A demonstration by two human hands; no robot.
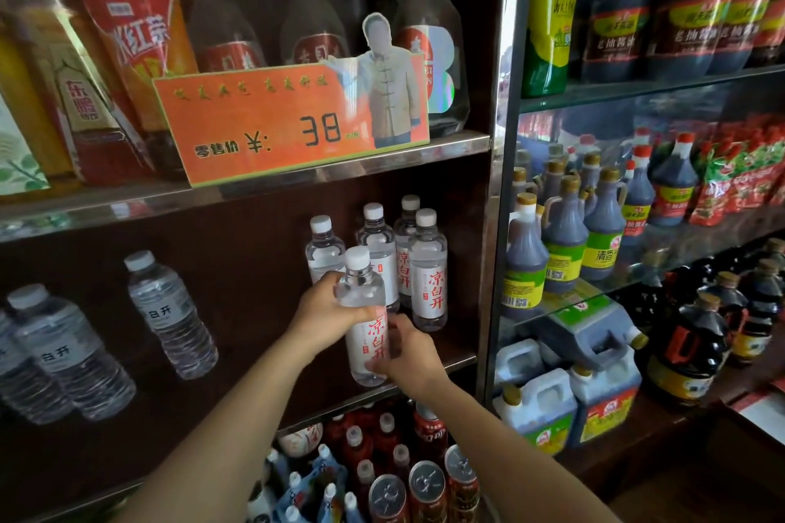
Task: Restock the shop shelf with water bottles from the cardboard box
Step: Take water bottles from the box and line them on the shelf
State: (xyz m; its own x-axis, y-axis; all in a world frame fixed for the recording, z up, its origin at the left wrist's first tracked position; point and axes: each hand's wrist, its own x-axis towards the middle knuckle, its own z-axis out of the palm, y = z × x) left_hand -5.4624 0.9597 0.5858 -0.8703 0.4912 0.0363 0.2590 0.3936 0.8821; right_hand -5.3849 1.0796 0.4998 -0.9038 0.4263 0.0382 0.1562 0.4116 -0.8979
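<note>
A clear water bottle (364, 310) with a white cap and red lettering stands upright in front of the middle shelf (429, 367). My left hand (329, 308) grips its upper body, just below the neck. My right hand (410, 350) holds its lower part from the right. Right behind it, several matching water bottles (428, 272) stand in a group on the same shelf. The cardboard box is not in view.
Three ribbed water bottles (170, 310) stand further left on the middle shelf. An orange price sign (276, 127) fronts the upper shelf of drinks. Cans and red bottles (424, 488) fill the shelf below. Soy sauce and vinegar jugs (565, 242) crowd the glass rack on the right.
</note>
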